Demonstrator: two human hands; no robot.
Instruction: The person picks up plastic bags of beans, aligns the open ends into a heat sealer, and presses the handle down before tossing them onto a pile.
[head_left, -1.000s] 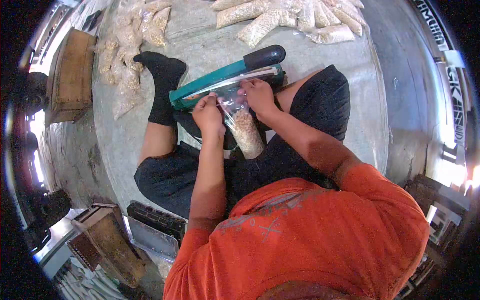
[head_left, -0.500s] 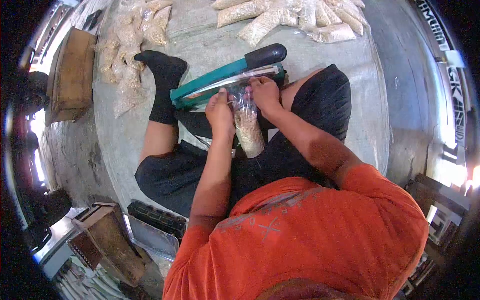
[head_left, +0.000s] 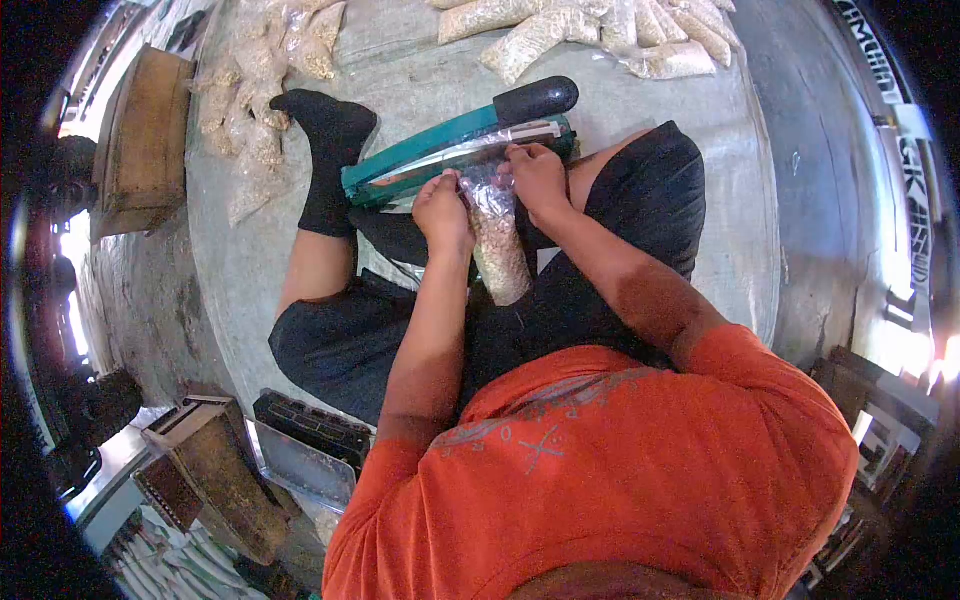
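Observation:
A clear plastic bag point(head_left: 500, 250) of pale, flaky or grainy contents hangs toward my lap, its bottom resting by my dark shorts. My left hand point(head_left: 442, 212) pinches the left corner of the bag's top. At the right corner, my right hand point(head_left: 537, 182) has its fingers closed on the plastic. The bag's top edge lies at the jaw of a green impulse sealer point(head_left: 425, 150) with a black handle, which sits across my legs. Its arm is raised, with a gap above the base. Whether the plastic is inside the gap is hard to tell.
Filled bags point(head_left: 560, 35) lie in a pile at the far right of the pale mat point(head_left: 430, 95). More bags point(head_left: 260, 90) are heaped at the left, beyond my foot. A wooden box point(head_left: 145, 145) stands left, and a dark case point(head_left: 305, 450) lies near my left knee.
Both hands have shifted slightly up toward the sealer, drawing the bag's top flatter and closer to its jaw. The sealer's arm stays raised.

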